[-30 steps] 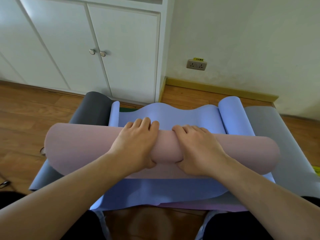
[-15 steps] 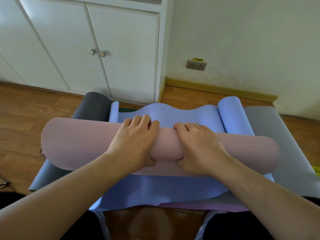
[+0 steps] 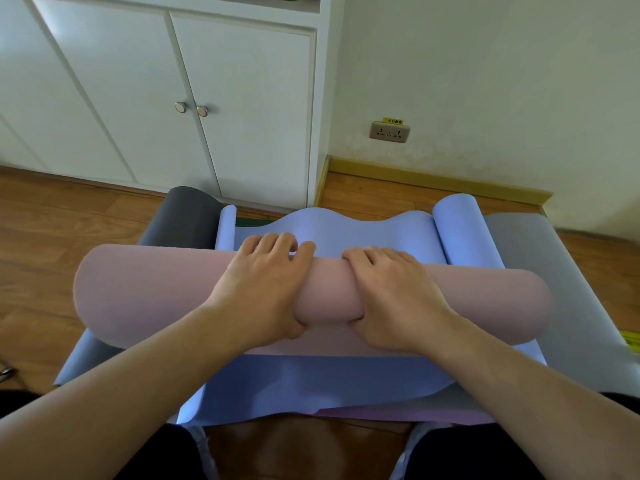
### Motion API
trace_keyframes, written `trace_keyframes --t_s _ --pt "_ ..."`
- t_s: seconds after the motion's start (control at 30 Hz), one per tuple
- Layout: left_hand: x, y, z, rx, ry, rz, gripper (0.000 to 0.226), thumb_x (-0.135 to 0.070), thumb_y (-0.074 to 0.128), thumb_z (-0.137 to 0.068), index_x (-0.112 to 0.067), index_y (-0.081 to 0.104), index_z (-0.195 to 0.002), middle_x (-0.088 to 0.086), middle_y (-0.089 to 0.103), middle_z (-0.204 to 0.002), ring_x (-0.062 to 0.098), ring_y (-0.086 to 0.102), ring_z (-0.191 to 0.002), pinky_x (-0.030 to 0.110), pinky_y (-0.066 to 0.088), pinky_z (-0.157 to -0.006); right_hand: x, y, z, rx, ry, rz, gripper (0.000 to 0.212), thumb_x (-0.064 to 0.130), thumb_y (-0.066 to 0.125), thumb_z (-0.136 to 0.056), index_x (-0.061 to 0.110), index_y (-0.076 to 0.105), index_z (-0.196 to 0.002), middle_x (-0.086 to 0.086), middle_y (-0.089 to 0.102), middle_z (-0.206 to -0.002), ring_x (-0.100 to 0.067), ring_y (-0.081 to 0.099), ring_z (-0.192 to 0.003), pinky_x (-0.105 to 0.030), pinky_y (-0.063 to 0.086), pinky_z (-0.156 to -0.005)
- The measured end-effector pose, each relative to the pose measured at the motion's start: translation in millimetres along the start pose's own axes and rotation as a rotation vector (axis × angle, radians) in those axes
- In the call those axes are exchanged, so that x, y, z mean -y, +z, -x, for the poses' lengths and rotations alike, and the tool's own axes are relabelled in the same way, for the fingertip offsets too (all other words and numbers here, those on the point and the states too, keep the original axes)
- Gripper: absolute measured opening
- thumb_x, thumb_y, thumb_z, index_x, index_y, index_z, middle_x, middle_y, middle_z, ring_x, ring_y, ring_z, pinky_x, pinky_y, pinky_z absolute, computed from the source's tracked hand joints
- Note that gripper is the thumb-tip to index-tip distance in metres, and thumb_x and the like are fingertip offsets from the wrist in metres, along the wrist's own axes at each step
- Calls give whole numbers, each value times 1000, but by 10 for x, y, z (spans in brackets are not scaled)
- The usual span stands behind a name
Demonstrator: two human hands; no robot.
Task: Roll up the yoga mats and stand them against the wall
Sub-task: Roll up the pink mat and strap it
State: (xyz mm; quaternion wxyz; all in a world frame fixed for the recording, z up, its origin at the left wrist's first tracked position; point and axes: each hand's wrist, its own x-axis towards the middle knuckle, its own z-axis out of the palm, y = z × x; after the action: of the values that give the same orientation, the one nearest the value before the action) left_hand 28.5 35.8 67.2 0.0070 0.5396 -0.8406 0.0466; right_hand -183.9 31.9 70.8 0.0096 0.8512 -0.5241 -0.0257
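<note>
Pink mat (image 3: 145, 292) lies across the stack on the floor (image 3: 69, 216), rolled into a fat, loose tube that bulges wider at both ends than in the middle. No mat stands against the wall (image 3: 485, 81) yet; the blue mat (image 3: 346, 226) beneath is flat with only its far corners curling, and a grey mat (image 3: 540, 258) under it is unrolled too — so the job looks early, one roll in progress.

Left hand (image 3: 263, 285) and right hand (image 3: 391, 292) sit side by side at the tube's middle, palms down, fingers curled over the far side and thumbs tucked under the near side — each grip squeezing the roll.
</note>
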Motion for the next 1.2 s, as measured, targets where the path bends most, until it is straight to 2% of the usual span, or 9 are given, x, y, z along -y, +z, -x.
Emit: trace_keyframes --t_s 0.1,0.23,0.33,0.47,0.57,0.73,0.83,1.0,1.2 --pt "-20 61 -36 -2 0 -15 83 -60 77 -71 -23 44 -137 -1 53 -126 23 54 -112 38 46 -98 8 10 22 3 -20 -9 71 51 73 -74 23 48 -135 0 61 -119 -27 61 -104 -41 50 -91" --pt "83 1 -68 -10 -10 147 74 -61 75 -70 -29 46 -129 -9 63 -115 17 61 -98 32 46 -84 -14 14 37 45 -17 76 117 62 88 -63 17 30 -154 -5 51 -137 -30 55 -120 -43 46 -105" --pt "130 -19 -51 51 -17 194 75 -68 75 -67 -34 44 -126 -13 63 -111 13 60 -94 28 41 -79 3 40 33 45 -12 62 95 57 83 -69 21 39 -144 -2 55 -125 -28 58 -109 -42 49 -96" --pt "65 23 5 51 23 81 87 -74 72 -64 -30 45 -134 -7 55 -124 18 55 -109 36 45 -101 23 -10 16 34 -14 14 62 49 71 -72 25 49 -124 1 60 -108 -27 61 -95 -42 51 -83" --pt "-16 84 -6 20 26 -9 89 -67 77 -66 -25 43 -137 -2 52 -126 22 54 -111 38 46 -98 15 -8 27 42 -8 -15 68 54 72 -73 25 46 -129 1 61 -112 -27 62 -100 -41 51 -85" --pt "115 -7 -63 33 6 164 82 -64 75 -69 -31 41 -135 -11 63 -119 16 62 -102 31 47 -86 3 -15 44 78 -27 35 112 66 84 -68 22 29 -155 -2 49 -140 -27 54 -123 -42 45 -106" --pt "148 -46 -45 100 -10 203 80 -71 77 -65 -35 43 -128 -13 64 -113 14 62 -95 29 47 -79 22 14 42 52 -40 26 88 62 81 -71 24 40 -139 1 56 -124 -25 58 -108 -40 49 -92" --pt "38 59 -22 87 32 9 99 -79 78 -60 -28 42 -138 -5 50 -129 20 54 -115 39 46 -102 14 -52 16 23 -22 -38 66 60 73 -72 27 48 -124 3 63 -110 -25 63 -99 -38 50 -80" --pt "100 15 -72 38 -2 141 78 -66 76 -67 -31 44 -129 -11 61 -115 16 61 -99 34 49 -90 -6 -59 39 78 -27 10 120 71 84 -66 23 24 -158 -3 50 -144 -28 52 -130 -42 43 -111"
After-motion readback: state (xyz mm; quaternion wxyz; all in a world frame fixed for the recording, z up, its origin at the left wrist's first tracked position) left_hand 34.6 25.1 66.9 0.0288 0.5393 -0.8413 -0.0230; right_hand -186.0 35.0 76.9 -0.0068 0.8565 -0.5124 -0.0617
